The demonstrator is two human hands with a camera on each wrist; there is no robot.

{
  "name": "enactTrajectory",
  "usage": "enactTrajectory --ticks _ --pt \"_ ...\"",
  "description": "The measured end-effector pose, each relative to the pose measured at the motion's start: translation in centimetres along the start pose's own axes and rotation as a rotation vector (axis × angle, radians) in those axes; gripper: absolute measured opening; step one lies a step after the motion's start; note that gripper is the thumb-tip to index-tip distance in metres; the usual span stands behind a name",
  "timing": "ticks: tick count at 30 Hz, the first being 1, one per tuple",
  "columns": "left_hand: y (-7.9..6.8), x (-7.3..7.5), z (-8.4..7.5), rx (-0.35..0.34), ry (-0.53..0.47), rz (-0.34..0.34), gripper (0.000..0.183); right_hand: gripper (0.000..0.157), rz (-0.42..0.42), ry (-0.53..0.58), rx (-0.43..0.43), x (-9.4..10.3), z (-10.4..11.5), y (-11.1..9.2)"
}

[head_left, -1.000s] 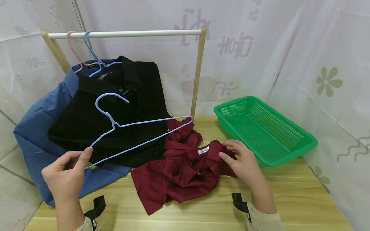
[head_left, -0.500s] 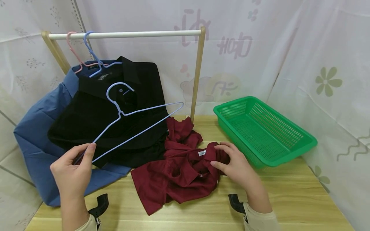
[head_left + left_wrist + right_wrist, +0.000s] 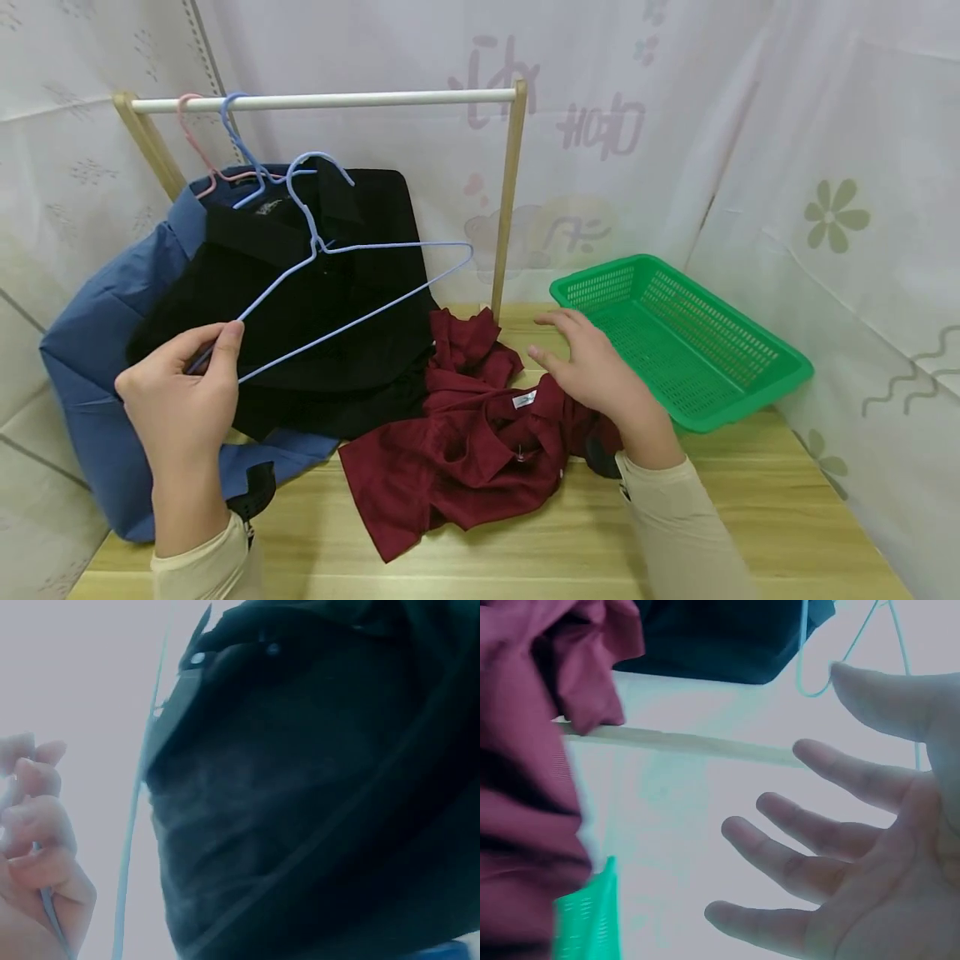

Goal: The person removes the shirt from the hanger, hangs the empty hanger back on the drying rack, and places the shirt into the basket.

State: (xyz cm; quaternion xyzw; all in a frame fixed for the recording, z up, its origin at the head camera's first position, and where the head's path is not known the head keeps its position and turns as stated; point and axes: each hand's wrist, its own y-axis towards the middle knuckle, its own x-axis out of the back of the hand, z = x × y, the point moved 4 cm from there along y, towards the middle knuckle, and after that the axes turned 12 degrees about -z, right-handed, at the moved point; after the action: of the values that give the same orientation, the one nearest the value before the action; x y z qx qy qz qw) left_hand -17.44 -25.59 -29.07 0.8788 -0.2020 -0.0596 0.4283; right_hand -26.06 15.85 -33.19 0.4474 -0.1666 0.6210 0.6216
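My left hand (image 3: 183,392) pinches one end of a light blue clothes hanger (image 3: 367,247) between thumb and fingers. The hanger is raised, its hook up, and overlaps a black shirt (image 3: 292,308) in the head view. In the left wrist view curled fingers (image 3: 45,825) wrap the hanger wire. Above a dark red shirt (image 3: 480,450) my right hand (image 3: 600,367) is held with fingers apart and nothing in them; the right wrist view shows its spread fingers (image 3: 810,840). The red shirt lies crumpled on the table, its collar with a white label toward the right.
A small garment rack (image 3: 322,100) stands at the back left. From its bar hang a blue shirt (image 3: 105,333) on a pink hanger (image 3: 197,143) and the black shirt on a blue one. A green plastic basket (image 3: 690,342) stands at the right on the wooden table (image 3: 795,508).
My right hand has let go of the red shirt's collar and risen, moving a little left. The left hand has lifted the hanger higher.
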Motion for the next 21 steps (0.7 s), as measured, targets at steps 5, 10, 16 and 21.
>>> enactTrajectory --ticks 5,10,16,21 --pt "1.4 -0.7 -1.5 0.0 0.13 0.025 0.031 0.051 0.009 -0.022 -0.009 1.0 1.4 4.1" --pt "2.5 -1.8 -2.8 -0.012 0.207 0.086 0.032 0.053 0.03 -0.007 -0.042 1.1 1.7 8.4" --pt "3.8 -2.8 -4.7 -0.052 0.224 0.089 0.031 0.06 0.065 -0.039 -0.063 0.1 1.7 12.0" --pt "4.8 -3.8 -6.2 -0.082 0.21 0.104 0.03 0.068 0.059 -0.031 -0.088 -0.5 1.5 13.7"
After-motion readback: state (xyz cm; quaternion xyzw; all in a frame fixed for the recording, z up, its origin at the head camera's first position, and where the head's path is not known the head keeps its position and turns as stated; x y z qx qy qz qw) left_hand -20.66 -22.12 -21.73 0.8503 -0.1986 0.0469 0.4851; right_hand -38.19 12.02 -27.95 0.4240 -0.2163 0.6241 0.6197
